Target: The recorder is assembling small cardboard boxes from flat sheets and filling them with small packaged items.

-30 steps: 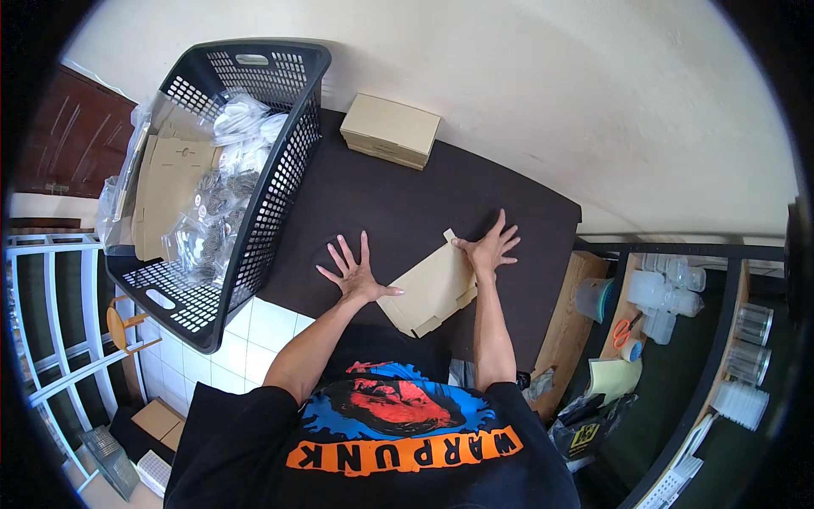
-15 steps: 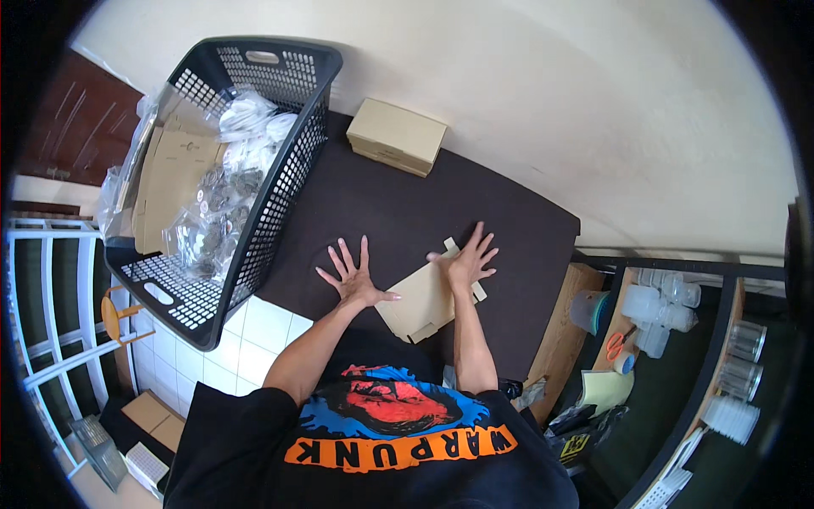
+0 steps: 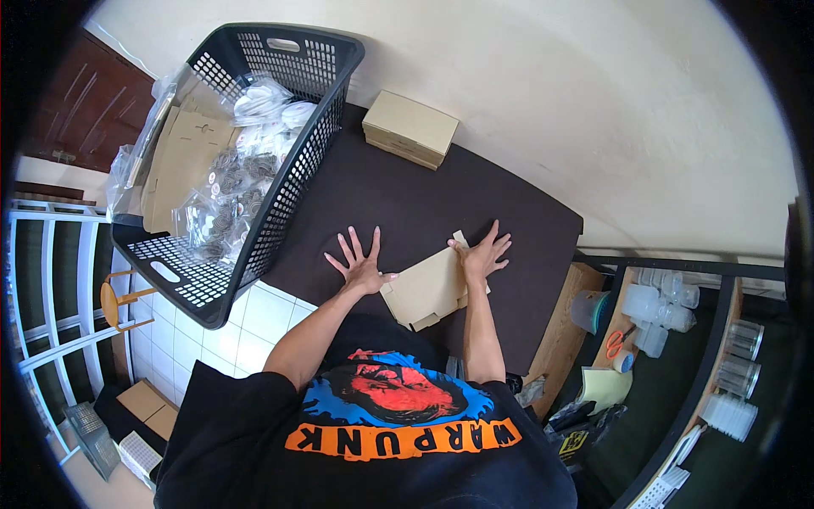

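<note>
A flat brown piece of cardboard [image 3: 424,288] with small tabs along its edges lies on the dark brown tabletop [image 3: 517,204] in front of me. My right hand [image 3: 481,257] rests at its right edge, fingers spread, the thumb over the far part of the board. Beside its left edge, my left hand [image 3: 363,270] is spread on the tabletop, thumb pointing toward the board's left corner. Neither hand grips anything. The part of the board under my right hand is hidden.
A large black plastic basket [image 3: 288,187] at the left holds cardboard sheets and clear bags of small items. Stacked brown cardboard boxes [image 3: 410,127] stand against the wall. To the right, a shelf holds plastic containers [image 3: 657,310] and orange scissors [image 3: 617,341].
My right hand has shifted slightly to the right along the cardboard. My left hand stays spread on the tabletop. The whole view has tilted a little.
</note>
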Available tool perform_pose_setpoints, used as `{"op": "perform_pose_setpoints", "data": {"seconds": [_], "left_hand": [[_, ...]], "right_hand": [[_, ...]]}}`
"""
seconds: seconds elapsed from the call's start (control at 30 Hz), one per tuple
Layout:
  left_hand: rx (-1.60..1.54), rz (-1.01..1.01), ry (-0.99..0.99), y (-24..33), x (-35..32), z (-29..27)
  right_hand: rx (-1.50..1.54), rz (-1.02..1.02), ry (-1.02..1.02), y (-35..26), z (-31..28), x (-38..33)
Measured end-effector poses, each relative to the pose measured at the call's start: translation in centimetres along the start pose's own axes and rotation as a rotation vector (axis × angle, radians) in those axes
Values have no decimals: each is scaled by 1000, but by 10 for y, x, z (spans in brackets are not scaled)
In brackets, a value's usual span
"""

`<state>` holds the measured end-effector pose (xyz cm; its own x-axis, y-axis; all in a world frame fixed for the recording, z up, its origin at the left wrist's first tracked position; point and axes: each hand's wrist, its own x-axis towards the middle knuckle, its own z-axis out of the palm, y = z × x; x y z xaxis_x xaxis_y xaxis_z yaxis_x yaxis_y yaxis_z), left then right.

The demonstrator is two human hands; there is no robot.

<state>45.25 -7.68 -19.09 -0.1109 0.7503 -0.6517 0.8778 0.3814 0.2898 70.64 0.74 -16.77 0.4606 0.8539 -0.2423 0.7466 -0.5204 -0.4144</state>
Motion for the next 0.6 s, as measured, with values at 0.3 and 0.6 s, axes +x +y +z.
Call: {"op": "perform_pose_setpoints", "data": {"seconds": [0.3, 0.6], "left_hand": [[54, 150, 89, -22, -9, 6], [67, 118, 79, -6, -21, -9]], "right_hand": [[22, 21, 6, 1, 2, -4], [-94, -14, -123, 0, -9, 15]]}}
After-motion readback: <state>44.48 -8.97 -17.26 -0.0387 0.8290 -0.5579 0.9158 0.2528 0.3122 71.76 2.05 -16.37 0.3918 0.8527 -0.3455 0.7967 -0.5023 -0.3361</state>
